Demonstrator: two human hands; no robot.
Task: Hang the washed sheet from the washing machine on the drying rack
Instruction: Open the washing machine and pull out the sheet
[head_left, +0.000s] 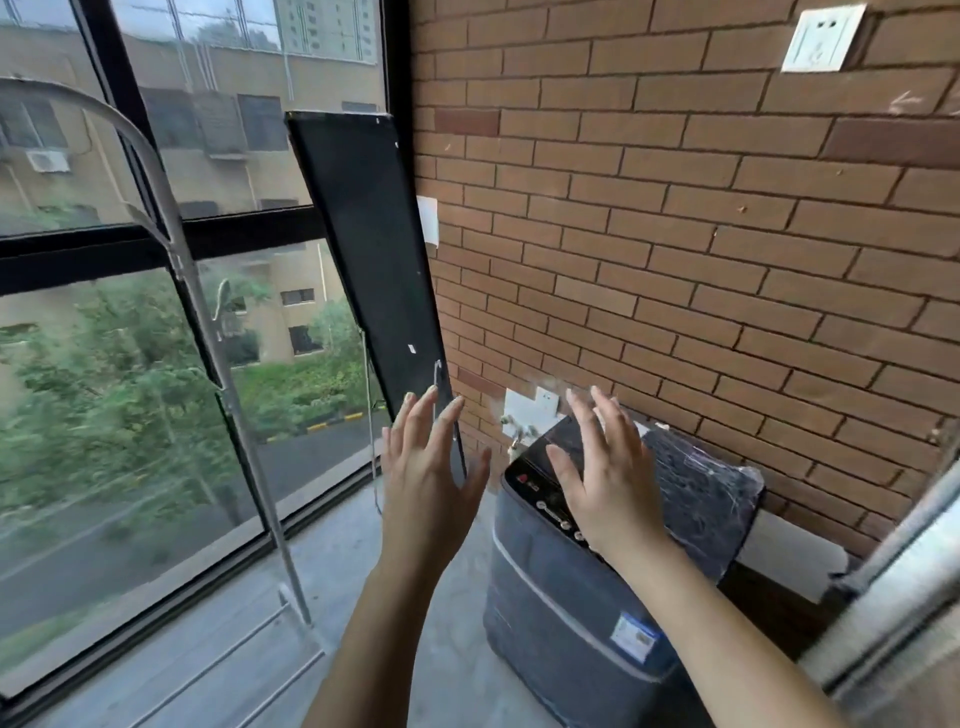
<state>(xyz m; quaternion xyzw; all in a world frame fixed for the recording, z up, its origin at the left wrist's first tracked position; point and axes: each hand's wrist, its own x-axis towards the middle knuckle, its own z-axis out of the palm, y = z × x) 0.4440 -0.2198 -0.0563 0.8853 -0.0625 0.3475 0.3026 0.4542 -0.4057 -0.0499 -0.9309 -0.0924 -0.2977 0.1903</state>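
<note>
My left hand (426, 467) and right hand (608, 478) are held up side by side at 6 o'clock, fingers spread and released, grasping nothing. One dark grey washing machine (571, 597) stands at 5 o'clock against the brick wall (675, 234), lid down, the sheet hidden from me. One metal drying rack (218, 364) stands at 9 o'clock by the window (78, 364).

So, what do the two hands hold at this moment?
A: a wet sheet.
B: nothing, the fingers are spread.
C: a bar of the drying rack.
B: the left hand and the right hand are both up, fingers spread and empty, near the washing machine.
</note>
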